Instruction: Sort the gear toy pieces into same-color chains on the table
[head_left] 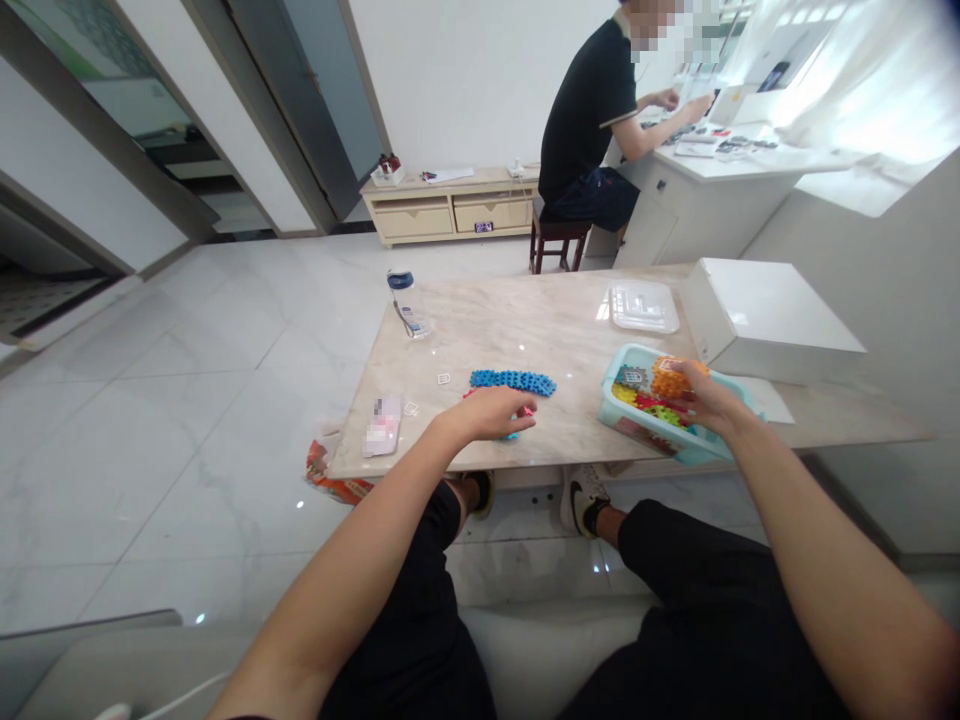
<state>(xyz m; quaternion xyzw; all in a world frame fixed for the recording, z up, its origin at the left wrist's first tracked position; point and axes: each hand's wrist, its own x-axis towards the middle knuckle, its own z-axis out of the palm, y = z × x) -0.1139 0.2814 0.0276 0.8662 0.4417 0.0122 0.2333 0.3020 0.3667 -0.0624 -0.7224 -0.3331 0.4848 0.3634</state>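
Note:
My right hand [709, 400] grips a cluster of orange toy pieces [667, 377] with bumpy, toothed edges, inside the rim of a light-blue plastic basket [613, 408]. Yellow [624, 393], red and green [670, 414] pieces of similar look lie in the basket, with a grey-blue one at its far left. Over the table, my left hand [499, 412] is loosely bent, thumb apart from the fingers, gripping nothing that I can see. Just beyond it lies a row of joined blue toothed pieces [514, 381]. Red and teal bits show around the left hand, mostly hidden under it.
On the marble-look table [540, 320] stand a clear bottle [406, 305] with a dark-blue lid, a clear plastic lid [643, 306] and a white box [772, 310]. A pinkish packet [383, 426] lies at the left. Another person [589, 120] sits at a white desk behind.

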